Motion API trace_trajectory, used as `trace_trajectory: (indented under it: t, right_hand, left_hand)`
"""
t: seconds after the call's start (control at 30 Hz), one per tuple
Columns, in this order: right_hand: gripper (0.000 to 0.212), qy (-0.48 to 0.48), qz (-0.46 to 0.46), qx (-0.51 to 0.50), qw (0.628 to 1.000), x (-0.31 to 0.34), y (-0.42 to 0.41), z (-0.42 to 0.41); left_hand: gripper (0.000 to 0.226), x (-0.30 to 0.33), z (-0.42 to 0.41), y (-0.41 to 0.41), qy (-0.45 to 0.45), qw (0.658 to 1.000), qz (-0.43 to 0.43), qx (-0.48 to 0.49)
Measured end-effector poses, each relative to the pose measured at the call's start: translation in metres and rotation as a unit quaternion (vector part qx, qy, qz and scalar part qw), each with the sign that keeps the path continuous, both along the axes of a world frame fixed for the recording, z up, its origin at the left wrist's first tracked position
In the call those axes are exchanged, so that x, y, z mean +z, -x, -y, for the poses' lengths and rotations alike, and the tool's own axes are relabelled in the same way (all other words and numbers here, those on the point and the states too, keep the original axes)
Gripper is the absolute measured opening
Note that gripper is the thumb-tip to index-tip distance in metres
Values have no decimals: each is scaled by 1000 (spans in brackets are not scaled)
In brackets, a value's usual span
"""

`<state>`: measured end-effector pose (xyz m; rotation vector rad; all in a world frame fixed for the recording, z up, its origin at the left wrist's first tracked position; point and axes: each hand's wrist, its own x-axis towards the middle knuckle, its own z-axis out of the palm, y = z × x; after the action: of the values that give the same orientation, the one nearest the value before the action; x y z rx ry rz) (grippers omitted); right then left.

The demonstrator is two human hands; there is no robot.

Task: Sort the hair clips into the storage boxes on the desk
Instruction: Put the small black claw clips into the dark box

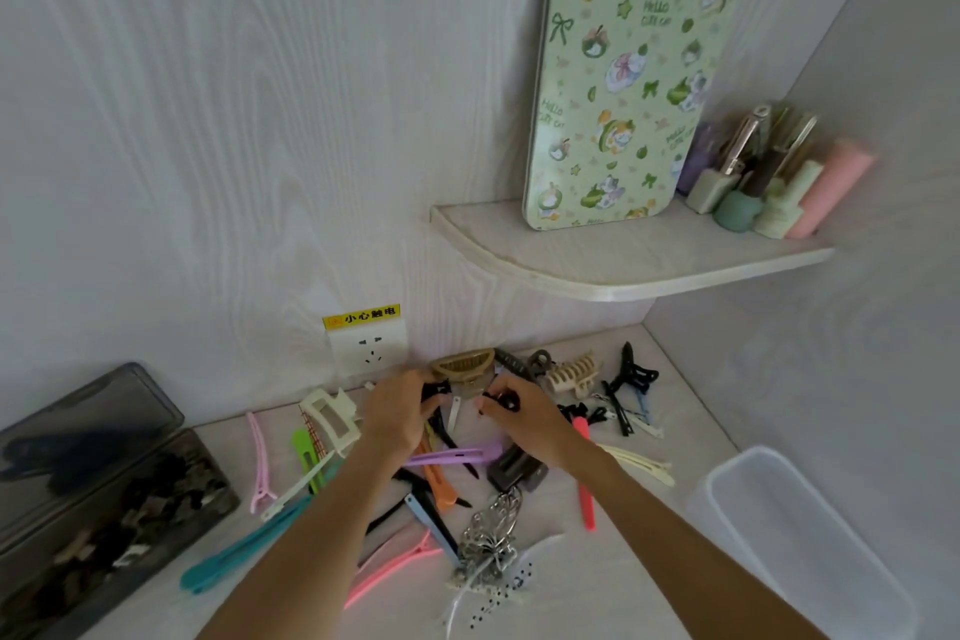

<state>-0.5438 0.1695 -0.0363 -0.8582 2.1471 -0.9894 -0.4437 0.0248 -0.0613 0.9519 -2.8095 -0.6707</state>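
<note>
My hands are both out over the pile of hair clips (467, 452) on the table (649, 535). The left hand (397, 413) has its fingers curled round a small black claw clip (438, 387), pinching it at the fingertips. The right hand (519, 413) likewise grips a small black clip (501, 401) between curled fingers and thumb. The two hands sit close together but apart, just in front of a tan half-moon claw clip (464, 365).

Taking that tan clip as my landmark: the wall socket (368, 351) with its yellow warning label is to its left on the wall. A beige claw clip (571, 374) lies to its right, and black clips beyond that. In front of it, under my forearms, lie a purple duckbill clip (452, 456), an orange one, a red-pink one (586, 483), a silver butterfly clip (491, 528) and a teal clip (234, 554). A white rectangular claw clip (332, 418) sits to its left.

Far left of the landmark stands a dark grey storage box (104, 509) with its lid raised and dark clips inside. Far right and nearer me is a clear plastic storage box (810, 546). Above the landmark, a corner shelf (623, 255) holds a green cat-patterned tin (623, 83) leaning upright, with small pastel bottles beside it.
</note>
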Motion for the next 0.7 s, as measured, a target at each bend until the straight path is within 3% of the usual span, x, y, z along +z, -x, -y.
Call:
trace_trajectory:
  t: [0.17,0.3,0.5,0.63,0.7]
  right_hand:
    - [27,23,204,-89,975,17,-13,6]
    - [33,6,270,-44,962,27,-46,27]
    - [9,-2,338,22,941,44,-130,97]
    - [14,-1,354,58,933,49,-182,142]
    - [19,0,415,41,909,49,-201,157]
  left_hand:
    - [32,17,-5,-41,-73,988,-129,51]
    - [28,29,-3,-102,-124,973,-171,93]
    - [26,35,36,-209,-114,956,-149,228]
    - [34,37,57,-260,-75,949,-111,286]
    - [33,38,63,-274,-70,947,-109,293]
